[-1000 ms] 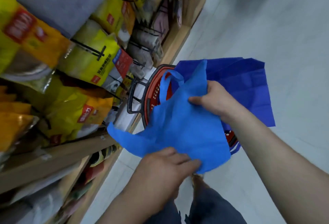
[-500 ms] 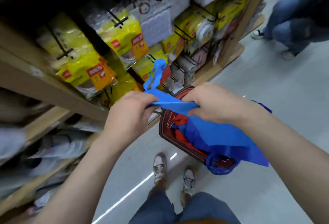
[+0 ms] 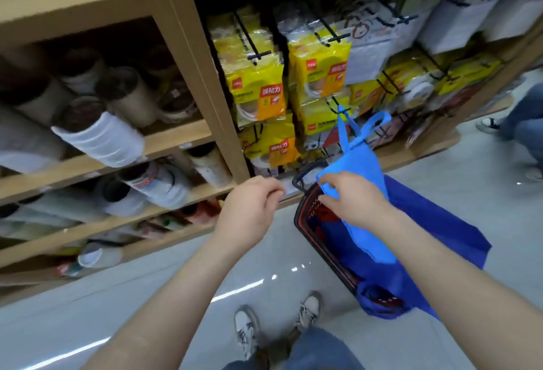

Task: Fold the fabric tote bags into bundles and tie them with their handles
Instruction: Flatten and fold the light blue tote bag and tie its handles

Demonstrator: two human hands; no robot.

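A light blue tote bag [image 3: 360, 164] hangs folded lengthwise in the air, its handles [image 3: 357, 127] pointing up toward the shelf. My right hand [image 3: 349, 202] grips it at its near left edge, fingers curled round the fabric. My left hand [image 3: 251, 208] is a short way to the left, fingers curled, holding nothing. Under the bag stands a red shopping basket [image 3: 305, 220] on the floor, with darker blue tote bags [image 3: 435, 240] draped in and over it.
A wooden shelf unit [image 3: 188, 46] with rolls of wrap and yellow packets on black hooks [image 3: 258, 96] fills the left and back. Another person's legs and shoes [image 3: 511, 128] are at the far right. My own shoes [image 3: 276, 325] stand on the grey tiled floor.
My left hand has let go of the light blue bag and drawn left. The bag now hangs from my right hand alone. The view has lifted toward the shelves.
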